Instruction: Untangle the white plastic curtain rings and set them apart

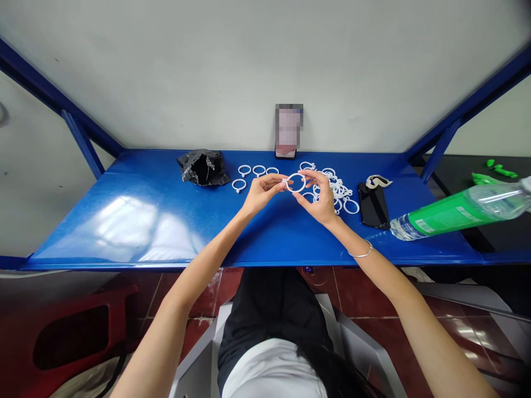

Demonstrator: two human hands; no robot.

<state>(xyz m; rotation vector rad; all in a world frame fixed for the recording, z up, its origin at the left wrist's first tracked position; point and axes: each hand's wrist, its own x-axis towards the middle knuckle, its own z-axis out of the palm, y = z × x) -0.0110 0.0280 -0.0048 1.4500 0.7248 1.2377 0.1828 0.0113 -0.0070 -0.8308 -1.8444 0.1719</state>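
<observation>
A white plastic curtain ring (295,192) with a small eyelet is held up between my two hands, just above the blue table (166,210). My left hand (261,193) pinches its eyelet side with thumb and fingers. On the opposite side, the fingers and thumb of my right hand (322,202) grip the ring's edge. Several loose white rings (239,190) lie spaced out beyond my left hand. Around and behind my right hand is a heap of similar rings (341,190), partly covered by that hand.
A crumpled black plastic bag (194,172) sits open at the back left. One phone (286,152) leans upright against the wall. To the right are a black phone (374,207), a white curled strap (378,181) and a green-labelled bottle (452,213). Blue frame bars flank the table.
</observation>
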